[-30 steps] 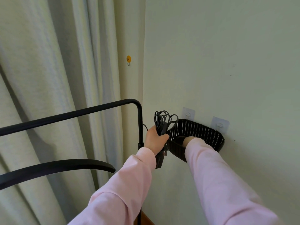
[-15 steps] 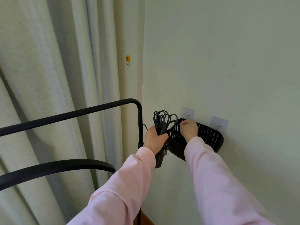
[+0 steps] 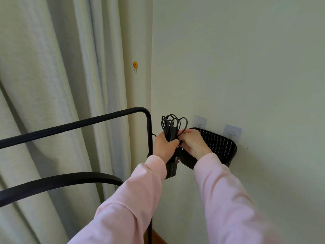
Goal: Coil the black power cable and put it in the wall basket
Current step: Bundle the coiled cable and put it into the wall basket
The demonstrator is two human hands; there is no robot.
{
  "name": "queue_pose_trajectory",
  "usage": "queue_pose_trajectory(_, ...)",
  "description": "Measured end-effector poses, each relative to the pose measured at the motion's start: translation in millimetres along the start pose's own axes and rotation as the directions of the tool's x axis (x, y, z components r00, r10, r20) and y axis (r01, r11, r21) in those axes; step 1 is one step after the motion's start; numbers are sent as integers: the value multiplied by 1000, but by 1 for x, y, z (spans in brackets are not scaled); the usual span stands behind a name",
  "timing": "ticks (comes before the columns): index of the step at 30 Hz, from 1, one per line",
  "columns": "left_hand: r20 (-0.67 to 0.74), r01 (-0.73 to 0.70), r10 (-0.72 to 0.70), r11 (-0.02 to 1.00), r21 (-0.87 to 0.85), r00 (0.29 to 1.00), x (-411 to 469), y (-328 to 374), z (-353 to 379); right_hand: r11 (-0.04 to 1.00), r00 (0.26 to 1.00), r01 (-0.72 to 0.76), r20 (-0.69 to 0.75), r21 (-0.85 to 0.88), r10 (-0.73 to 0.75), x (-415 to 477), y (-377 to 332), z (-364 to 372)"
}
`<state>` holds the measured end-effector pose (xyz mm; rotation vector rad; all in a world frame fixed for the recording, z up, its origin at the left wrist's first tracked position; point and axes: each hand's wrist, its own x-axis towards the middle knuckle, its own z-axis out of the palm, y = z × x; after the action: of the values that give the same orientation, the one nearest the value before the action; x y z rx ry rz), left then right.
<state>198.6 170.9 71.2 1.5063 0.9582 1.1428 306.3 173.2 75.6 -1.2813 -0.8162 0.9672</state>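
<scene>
1. As I looked down from the head view, pale green pleated curtains filled the left side.
2. In front of them ran a black metal tube rail, bent down at its right end into an upright post, with a flat curved black bar lower down.
3. Past the curtain, a small round yellow wall hook sat high up, near the corner.
4. My left hand, in a pink sleeve, was closed tight around the middle of the coiled black power cable. The loops stood up above the fist, and a black plug block hung below it.
5. The cable was outside the basket, just beside its left end and close to the wall.
6. My right hand had its fingers curled onto the same bundle, just under the loops, touching the left hand.
7. Behind that hand hung the dark woven wall basket, speckled with pale dots, on two clear adhesive hooks stuck to the pale green wall.
8. I could not see into the basket's bottom.
</scene>
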Motion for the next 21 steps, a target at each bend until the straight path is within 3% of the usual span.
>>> queue_pose_trajectory(7,-20,26,-26,999,-29,999,-3,-1,-6,970,997,79,24,-228,-75,-8,3,5)
queue_pose_trajectory(12,-9,33,-33,999,-29,999,-4,0,-9,956,998,65,33,-287,-58,-17,-5,6)
queue_pose_trajectory(17,7,26,-25,1000,-13,1000,-5,3,-12,890,995,97,44,-445,-86,-21,-2,3)
queue_pose_trajectory(21,32,33,-33,999,-3,999,-6,2,-14,887,985,169,39,-429,-169,-22,0,1)
